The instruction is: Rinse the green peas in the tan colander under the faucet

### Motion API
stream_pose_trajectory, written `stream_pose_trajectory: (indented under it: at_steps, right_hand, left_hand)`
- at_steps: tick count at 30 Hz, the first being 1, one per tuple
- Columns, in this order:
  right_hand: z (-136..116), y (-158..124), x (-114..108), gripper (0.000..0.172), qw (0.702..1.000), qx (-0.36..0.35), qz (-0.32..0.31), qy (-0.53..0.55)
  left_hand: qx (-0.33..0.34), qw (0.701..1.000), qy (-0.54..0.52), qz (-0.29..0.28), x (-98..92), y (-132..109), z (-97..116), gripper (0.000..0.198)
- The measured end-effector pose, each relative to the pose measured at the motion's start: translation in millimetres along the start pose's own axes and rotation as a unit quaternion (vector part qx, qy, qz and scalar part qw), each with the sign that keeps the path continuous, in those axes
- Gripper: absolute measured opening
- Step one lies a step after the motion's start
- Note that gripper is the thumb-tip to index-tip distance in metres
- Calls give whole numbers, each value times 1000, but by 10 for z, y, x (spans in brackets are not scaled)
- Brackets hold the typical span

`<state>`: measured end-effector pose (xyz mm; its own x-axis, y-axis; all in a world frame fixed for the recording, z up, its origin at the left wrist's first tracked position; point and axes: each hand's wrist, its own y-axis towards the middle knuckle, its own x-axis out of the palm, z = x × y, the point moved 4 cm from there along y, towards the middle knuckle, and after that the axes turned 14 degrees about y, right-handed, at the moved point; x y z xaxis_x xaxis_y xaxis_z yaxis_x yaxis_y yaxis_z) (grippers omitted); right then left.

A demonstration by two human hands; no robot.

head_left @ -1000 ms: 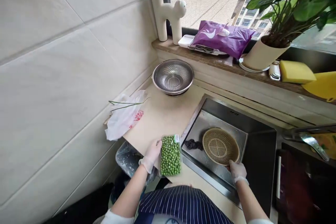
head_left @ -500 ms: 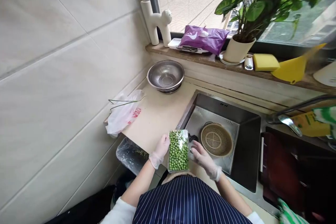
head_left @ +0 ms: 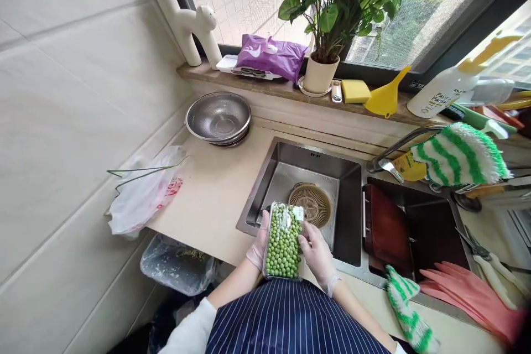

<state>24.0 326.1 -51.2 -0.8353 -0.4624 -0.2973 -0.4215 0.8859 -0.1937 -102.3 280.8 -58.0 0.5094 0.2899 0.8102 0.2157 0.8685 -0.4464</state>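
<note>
A clear plastic tray of green peas (head_left: 284,249), with a white label at its upper right corner, is held in front of the striped apron. My left hand (head_left: 259,243), in a thin see-through glove, grips the tray's left side. Along its right side my right hand (head_left: 318,254), gloved the same way, has its fingers closed at the edge. Just behind the tray lies a round brown strainer basket (head_left: 317,206) in the steel sink (head_left: 350,221), partly covered by the tray.
Steel colanders (head_left: 219,119) sit at the counter's back left. A white plastic bag (head_left: 143,199) lies at the left edge, above a lined bin (head_left: 178,265). Right of the sink are a dark red board (head_left: 388,227), pink gloves (head_left: 468,293), scissors (head_left: 498,271) and a green-striped cloth (head_left: 409,310).
The view has turned to the right, showing more of the right-hand counter. My right hand, apart from the tray's side or only lightly at it before, now grips its right edge.
</note>
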Motion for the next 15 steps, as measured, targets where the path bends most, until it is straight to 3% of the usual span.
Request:
stream_pose_trajectory:
  at_steps: [3, 6, 9, 15]
  right_hand:
    - [-192, -68, -96, 59, 992, -87, -12, -91]
    - [-396, -86, -21, 68, 972, -150, -117, -138]
    - [-474, -2, 47, 73, 959, -150, -165, -173]
    - [-316, 219, -27, 56, 960, -96, -180, -190]
  left_hand:
    - [-1, 1000, -29, -9, 5, 153, -89, 82]
    - [-21, 1000, -20, 3, 34, 300, -153, 85]
    - [-57, 998, 6, 29, 64, 445, -190, 83]
    - [-76, 995, 21, 60, 17, 729, -230, 67]
